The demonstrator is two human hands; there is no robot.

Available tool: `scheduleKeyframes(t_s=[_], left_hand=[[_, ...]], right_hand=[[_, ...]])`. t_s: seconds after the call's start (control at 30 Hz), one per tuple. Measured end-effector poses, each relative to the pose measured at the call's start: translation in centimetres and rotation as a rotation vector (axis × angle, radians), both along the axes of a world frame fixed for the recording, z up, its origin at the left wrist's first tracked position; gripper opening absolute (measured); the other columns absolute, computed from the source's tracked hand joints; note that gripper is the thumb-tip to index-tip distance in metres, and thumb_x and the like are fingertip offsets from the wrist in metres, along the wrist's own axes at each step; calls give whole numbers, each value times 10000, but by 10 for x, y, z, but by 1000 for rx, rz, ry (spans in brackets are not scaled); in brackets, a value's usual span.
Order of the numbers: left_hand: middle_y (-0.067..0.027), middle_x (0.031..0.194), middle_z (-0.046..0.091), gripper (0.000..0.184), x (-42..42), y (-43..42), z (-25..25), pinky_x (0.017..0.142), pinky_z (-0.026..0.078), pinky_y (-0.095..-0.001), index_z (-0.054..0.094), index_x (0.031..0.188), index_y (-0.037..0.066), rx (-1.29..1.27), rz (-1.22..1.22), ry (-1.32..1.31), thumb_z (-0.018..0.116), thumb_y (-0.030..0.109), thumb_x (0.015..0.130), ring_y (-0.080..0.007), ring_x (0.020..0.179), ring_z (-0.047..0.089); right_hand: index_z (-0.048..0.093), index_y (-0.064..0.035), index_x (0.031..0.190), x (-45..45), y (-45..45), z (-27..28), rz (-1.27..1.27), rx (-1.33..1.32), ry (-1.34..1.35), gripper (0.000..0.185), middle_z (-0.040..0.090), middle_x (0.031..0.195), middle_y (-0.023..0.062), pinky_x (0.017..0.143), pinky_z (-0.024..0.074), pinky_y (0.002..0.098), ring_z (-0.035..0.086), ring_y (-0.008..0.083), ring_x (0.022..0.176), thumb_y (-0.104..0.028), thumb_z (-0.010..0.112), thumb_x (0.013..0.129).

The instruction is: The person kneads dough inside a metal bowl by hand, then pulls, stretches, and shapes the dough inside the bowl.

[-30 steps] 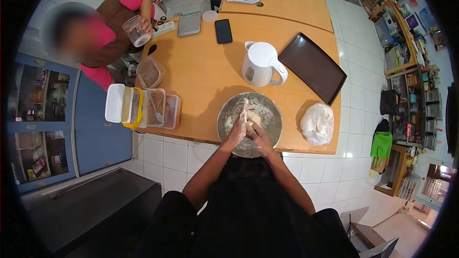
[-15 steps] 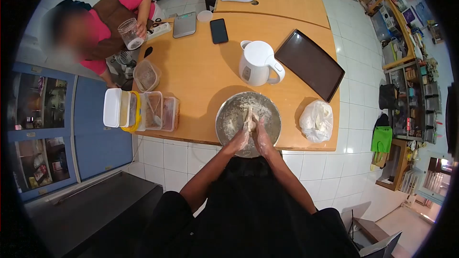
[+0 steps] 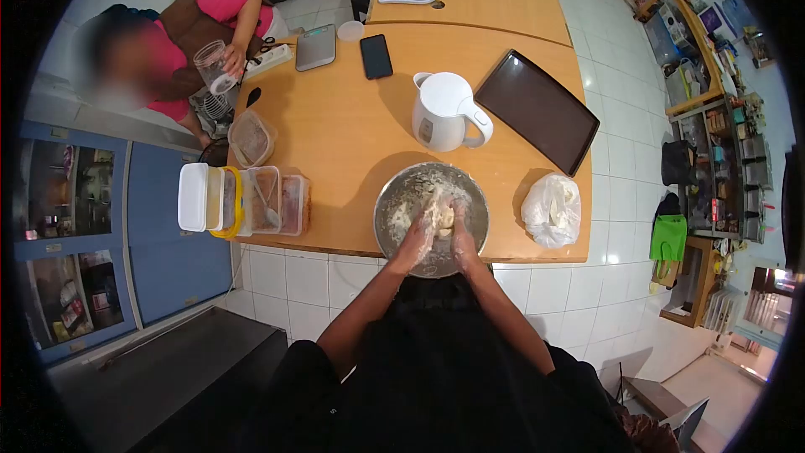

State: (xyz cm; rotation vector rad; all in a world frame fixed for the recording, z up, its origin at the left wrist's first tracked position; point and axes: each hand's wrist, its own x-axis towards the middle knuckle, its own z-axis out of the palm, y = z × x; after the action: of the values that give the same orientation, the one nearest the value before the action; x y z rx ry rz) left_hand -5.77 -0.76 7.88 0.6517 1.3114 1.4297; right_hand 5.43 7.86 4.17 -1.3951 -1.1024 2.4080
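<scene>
A metal mixing bowl (image 3: 384, 216) stands at the table's near edge, its inside dusted with flour and bits of dough. Inside it, my left hand (image 3: 418, 239) and my right hand (image 3: 463, 242) face each other, both coated in flour. Between them sits a pale lump of dough (image 3: 447, 219), held from both sides. My left fingers point forward along the dough, partly blurred. The right fingers curve along its other side. Some of the dough is hidden by the hands.
A white electric kettle (image 3: 444, 101) stands behind the bowl, with a dark baking tray (image 3: 537, 109) beyond. To the right lies a white plastic bag (image 3: 552, 211). Plastic containers (image 3: 293, 205) line the left, near a phone (image 3: 376, 56) and scale (image 3: 316, 48). A person holds a clear jar (image 3: 211, 63).
My hands have parted slightly, showing more of the dough between them. At the left, the other person's jar has shifted a little and tilted differently. The whole view has shifted slightly.
</scene>
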Motion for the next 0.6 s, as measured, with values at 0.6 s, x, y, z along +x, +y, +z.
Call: scheduleKeyframes(t_s=[0.6], left_hand=[[-84,1160,600,407,-4,-6,-39,872,483,-302,507,1308,0,-216,34,-226,562,189,952,-196,1022,581]], right_hand=[[551,-8,1294,3,-5,5,78,744,-104,540,696,1050,152,853,506,304,663,190,955,-58,719,783]])
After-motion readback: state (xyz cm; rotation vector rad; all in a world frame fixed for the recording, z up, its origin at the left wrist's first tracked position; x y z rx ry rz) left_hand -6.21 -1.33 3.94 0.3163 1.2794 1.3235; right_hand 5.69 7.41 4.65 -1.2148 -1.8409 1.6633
